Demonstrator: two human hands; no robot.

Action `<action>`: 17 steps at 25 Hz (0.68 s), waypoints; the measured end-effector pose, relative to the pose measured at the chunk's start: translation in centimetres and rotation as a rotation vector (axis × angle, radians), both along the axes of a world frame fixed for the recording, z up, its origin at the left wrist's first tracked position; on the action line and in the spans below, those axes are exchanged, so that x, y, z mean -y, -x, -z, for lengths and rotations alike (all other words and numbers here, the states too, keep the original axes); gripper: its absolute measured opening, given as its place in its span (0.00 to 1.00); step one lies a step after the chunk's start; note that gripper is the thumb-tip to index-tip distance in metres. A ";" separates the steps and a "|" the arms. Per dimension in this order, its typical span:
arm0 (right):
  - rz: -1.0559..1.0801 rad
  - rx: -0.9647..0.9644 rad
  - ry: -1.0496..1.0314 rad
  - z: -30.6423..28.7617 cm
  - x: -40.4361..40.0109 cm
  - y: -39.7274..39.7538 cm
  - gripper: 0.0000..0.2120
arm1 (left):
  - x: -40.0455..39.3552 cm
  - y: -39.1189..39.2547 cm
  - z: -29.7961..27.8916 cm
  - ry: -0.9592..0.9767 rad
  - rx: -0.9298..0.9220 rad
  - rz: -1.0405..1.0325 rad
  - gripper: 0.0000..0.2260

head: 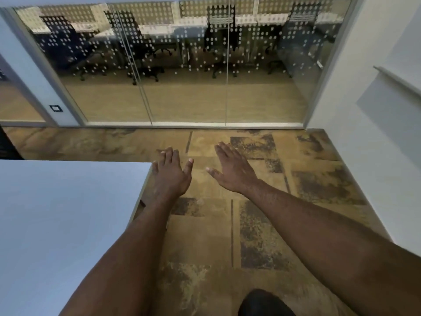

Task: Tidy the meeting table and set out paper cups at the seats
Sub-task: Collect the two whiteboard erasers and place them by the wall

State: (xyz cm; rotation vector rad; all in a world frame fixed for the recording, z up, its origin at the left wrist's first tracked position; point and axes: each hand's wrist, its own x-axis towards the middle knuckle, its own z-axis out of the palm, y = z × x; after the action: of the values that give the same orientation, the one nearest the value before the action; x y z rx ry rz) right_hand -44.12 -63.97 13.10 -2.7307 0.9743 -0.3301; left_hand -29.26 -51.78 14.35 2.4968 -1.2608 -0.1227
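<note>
The white meeting table (pixel 68 213) fills the lower left, and its far right corner is in view with nothing on the part that shows. My left hand (pixel 170 174) is stretched forward just past that corner, palm down, fingers apart, holding nothing. My right hand (pixel 232 169) is held out over the carpet to its right, flat and open, also holding nothing. No paper cups show anywhere in view.
Patterned brown carpet (pixel 262 224) covers the floor ahead. A dotted glass partition (pixel 186 65) closes the far side, with office chairs and desks behind it. A white wall (pixel 369 144) stands at the right. A dark shoe tip (pixel 262 302) shows at the bottom.
</note>
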 end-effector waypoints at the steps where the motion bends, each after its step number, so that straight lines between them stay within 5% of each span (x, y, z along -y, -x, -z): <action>1: -0.010 0.001 0.015 0.2 0.3 -0.2 0.37 | 0.1 0.0 0.1 -0.008 0.018 0.000 0.30; 10: -0.092 -0.014 -0.030 2.9 24.4 -15.3 0.37 | 22.4 -14.9 3.6 -0.020 -0.056 -0.094 0.31; 17: -0.274 -0.058 0.000 1.4 36.0 -27.7 0.38 | 31.2 -26.1 3.3 -0.050 -0.047 -0.276 0.30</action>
State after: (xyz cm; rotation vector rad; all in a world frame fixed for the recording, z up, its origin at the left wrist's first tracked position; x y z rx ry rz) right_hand -16.42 -99.95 11.73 -2.8389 0.6003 -0.2032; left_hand -3.15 -82.97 11.08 2.6645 -0.8934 -0.1456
